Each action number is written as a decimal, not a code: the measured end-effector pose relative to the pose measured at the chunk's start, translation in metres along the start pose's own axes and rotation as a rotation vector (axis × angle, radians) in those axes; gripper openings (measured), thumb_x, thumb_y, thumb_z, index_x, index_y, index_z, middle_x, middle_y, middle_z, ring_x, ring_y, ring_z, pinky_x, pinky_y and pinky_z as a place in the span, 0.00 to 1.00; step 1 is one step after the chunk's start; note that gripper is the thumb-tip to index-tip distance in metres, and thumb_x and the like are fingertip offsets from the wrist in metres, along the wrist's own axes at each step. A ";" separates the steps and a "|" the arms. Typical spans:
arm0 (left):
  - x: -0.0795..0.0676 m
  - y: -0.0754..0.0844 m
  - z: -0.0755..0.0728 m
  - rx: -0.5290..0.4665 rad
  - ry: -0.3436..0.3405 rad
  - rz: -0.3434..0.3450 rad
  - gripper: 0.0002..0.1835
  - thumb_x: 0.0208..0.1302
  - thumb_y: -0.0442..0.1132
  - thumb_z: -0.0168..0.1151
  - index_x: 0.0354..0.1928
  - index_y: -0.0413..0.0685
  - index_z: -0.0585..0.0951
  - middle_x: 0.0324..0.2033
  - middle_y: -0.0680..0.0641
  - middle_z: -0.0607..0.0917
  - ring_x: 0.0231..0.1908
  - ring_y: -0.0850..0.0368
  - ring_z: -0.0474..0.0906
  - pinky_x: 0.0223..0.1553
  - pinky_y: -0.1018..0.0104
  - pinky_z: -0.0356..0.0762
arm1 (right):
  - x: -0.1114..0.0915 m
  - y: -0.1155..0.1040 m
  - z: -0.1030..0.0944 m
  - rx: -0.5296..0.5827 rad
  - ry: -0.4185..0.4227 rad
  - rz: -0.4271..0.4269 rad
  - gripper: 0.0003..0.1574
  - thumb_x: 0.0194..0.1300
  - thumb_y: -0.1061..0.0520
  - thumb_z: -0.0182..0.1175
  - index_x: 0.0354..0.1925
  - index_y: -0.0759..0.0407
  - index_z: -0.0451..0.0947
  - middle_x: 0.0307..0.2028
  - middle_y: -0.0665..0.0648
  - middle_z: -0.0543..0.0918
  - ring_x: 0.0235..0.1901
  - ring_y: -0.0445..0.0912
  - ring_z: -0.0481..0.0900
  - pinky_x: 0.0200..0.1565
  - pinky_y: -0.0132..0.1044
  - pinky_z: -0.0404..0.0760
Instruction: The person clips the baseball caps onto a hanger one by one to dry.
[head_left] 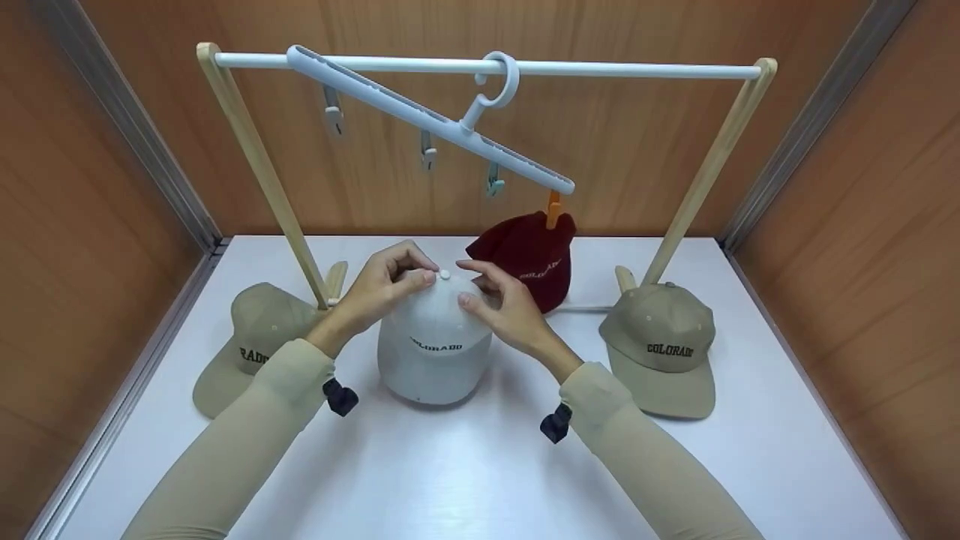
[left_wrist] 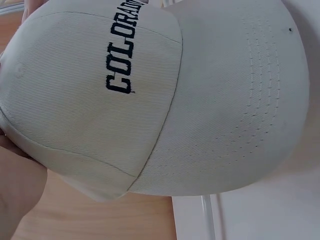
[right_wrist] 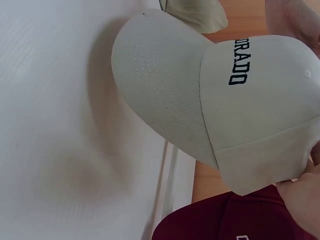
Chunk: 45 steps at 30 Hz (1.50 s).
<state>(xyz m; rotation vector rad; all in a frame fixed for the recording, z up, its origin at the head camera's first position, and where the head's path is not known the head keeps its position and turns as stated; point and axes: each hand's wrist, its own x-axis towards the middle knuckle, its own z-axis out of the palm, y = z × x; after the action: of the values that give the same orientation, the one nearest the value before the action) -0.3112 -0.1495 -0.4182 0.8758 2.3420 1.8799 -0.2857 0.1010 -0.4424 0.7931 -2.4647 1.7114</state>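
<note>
A white baseball cap (head_left: 431, 322) with dark COLORADO lettering is held between the two hands, brim towards the wearer of the camera. My left hand (head_left: 375, 289) grips the crown's left side near the top button, its fingers behind the cap. On the other side my right hand (head_left: 514, 306) holds the crown between thumb and bent fingers. The left wrist view shows the cap's front (left_wrist: 100, 75) and brim; part of the hand is behind the crown. A dark red cap (head_left: 536, 255) hangs behind, gripped by an orange clip (head_left: 554, 210) on a tilted hanger (head_left: 427, 118).
The hanger hooks over a white rail (head_left: 637, 70) on wooden legs (head_left: 259, 169). Three other clips, one a grey clip (head_left: 334, 116), hang from it. A khaki cap (head_left: 262, 322) lies at left, another khaki cap (head_left: 664, 337) at right, on the white table (head_left: 450, 480).
</note>
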 end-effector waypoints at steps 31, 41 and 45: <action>0.000 0.005 0.012 0.097 0.061 -0.019 0.08 0.75 0.38 0.67 0.50 0.43 0.84 0.46 0.46 0.89 0.46 0.51 0.84 0.47 0.66 0.83 | 0.003 -0.005 -0.016 0.034 0.098 -0.004 0.17 0.75 0.53 0.68 0.59 0.50 0.87 0.56 0.51 0.88 0.57 0.47 0.85 0.64 0.39 0.80; 0.002 0.006 0.017 0.183 0.094 -0.035 0.08 0.74 0.41 0.69 0.50 0.48 0.85 0.47 0.50 0.90 0.48 0.55 0.86 0.54 0.62 0.85 | 0.005 -0.009 -0.024 -0.016 0.121 0.023 0.15 0.74 0.51 0.69 0.57 0.48 0.89 0.53 0.48 0.90 0.56 0.43 0.87 0.62 0.39 0.82; 0.003 0.007 0.019 0.200 0.109 -0.028 0.07 0.74 0.40 0.69 0.50 0.48 0.86 0.46 0.50 0.90 0.48 0.56 0.86 0.55 0.63 0.84 | 0.007 -0.012 -0.028 -0.036 0.131 0.036 0.14 0.73 0.50 0.70 0.54 0.48 0.90 0.51 0.47 0.91 0.54 0.43 0.88 0.59 0.40 0.84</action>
<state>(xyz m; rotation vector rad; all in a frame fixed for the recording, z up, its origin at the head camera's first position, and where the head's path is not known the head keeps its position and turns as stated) -0.3043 -0.1305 -0.4165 0.7667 2.6288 1.7484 -0.2939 0.1198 -0.4191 0.6153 -2.4293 1.6675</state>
